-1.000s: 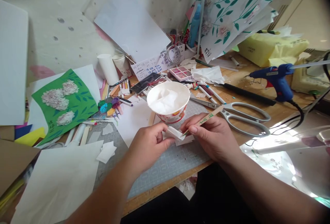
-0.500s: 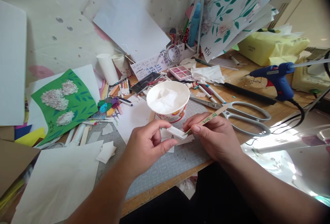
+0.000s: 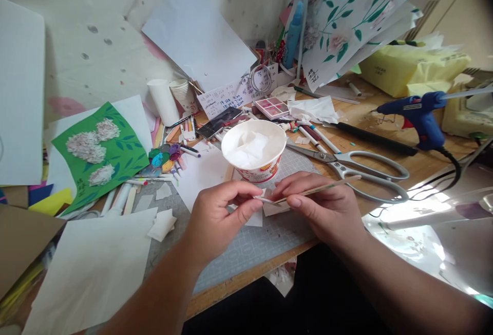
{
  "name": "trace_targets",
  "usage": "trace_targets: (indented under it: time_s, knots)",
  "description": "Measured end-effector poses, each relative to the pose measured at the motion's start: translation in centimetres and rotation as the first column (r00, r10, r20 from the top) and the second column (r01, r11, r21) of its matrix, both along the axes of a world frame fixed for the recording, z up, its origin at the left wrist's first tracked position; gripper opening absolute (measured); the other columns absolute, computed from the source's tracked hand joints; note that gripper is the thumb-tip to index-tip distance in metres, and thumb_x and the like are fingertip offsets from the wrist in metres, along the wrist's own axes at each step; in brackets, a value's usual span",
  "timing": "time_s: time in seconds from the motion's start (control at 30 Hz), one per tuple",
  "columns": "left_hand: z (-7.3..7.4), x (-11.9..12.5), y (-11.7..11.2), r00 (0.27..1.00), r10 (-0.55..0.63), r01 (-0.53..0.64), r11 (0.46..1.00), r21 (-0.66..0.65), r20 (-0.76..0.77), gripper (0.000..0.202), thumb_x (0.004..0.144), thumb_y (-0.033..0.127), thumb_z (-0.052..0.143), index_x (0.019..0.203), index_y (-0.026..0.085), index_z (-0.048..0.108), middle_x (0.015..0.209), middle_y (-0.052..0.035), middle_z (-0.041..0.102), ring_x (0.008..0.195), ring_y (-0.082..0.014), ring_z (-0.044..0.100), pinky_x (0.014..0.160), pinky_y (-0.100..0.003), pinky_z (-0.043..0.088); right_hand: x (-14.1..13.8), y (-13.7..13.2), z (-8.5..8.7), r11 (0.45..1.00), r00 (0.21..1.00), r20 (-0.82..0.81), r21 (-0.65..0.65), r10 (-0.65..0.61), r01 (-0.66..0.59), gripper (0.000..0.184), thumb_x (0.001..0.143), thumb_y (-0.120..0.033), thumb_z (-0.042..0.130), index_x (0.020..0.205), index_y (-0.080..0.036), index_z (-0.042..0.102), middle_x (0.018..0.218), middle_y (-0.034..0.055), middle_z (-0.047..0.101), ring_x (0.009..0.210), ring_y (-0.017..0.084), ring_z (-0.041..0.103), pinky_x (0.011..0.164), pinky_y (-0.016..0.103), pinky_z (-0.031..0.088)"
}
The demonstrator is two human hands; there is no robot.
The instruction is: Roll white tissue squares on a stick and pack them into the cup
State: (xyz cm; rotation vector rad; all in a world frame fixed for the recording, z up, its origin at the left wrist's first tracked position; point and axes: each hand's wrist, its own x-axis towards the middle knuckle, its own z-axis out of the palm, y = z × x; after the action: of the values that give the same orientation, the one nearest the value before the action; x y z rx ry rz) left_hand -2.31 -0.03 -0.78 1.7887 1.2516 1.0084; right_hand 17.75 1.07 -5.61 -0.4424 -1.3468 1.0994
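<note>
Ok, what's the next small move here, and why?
Probably slide the stick tip along the white paper piece: the right hand has the tip at its edge, and the left hand pinches it level in front of the bowl.

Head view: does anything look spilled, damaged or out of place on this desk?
Nothing spilled or damaged. Only clutter: torn white paper scraps lie loose on the grey cutting mat, and painted leaf-pattern sheets lean askew at the back, overhanging the wooden desk.
</note>
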Motion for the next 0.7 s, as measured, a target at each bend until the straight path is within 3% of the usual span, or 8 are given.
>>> trace_targets:
  time_s: [0.13,0.3,0.7]
  knots:
    - [0.21,0.2,0.05,0.992,-0.017,0.027,0.996,-0.084,0.123,0.012,0.092,0.026,0.067,0.093,0.021,0.077,0.078,-0.0002,0.079,0.07,-0.0124,0.074,0.066,-0.019,0.058,-0.06,0.05,0.29,0.998,0.998,0.037,0.034,-0.046,0.045,0.017,0.087,-0.009,0.073,0.094,-0.023,0.079,0.09,0.0028,0.08,0.09,0.017,0.074,0.083,0.03,0.06]
    - [-0.1,0.43,0.25,0.969,0.025,0.024,0.981,-0.194,0.247,0.008,0.09,0.018,0.068,0.092,0.022,0.074,0.078,0.0036,0.077,0.067,-0.009,0.073,0.064,-0.015,0.057,-0.01,-0.12,0.64,0.995,0.993,0.097,0.08,-0.068,0.06,0.014,0.085,-0.009,0.073,0.092,-0.02,0.078,0.088,0.0058,0.081,0.089,0.018,0.076,0.082,0.031,0.061]
    - [-0.06,0.57,0.56,0.945,0.065,0.039,0.95,-0.309,0.319,0.008,0.087,0.014,0.068,0.091,0.02,0.063,0.072,0.0029,0.072,0.066,-0.0119,0.071,0.065,-0.022,0.058,-0.03,-0.21,0.94,0.985,0.981,0.137,0.121,-0.141,0.125,0.011,0.086,-0.013,0.073,0.09,-0.021,0.078,0.083,0.0064,0.08,0.083,0.022,0.077,0.076,0.035,0.063]
